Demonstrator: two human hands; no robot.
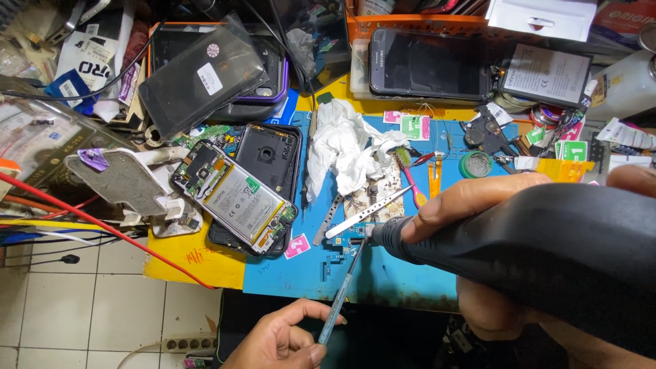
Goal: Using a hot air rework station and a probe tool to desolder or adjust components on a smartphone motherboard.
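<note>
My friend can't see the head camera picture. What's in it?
Two hands work over a blue mat: the right hand holds a thick black power tool, the left hand a thin blue-handled tool. An opened phone and crumpled tissue lie nearby.

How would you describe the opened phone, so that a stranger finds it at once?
Start at the blue mat in the middle of the bench and go to its left edge. There the opened phone lies tilted on a black back cover. Unlike the other phones nearby, it shows its silver battery and circuit boards.
</note>
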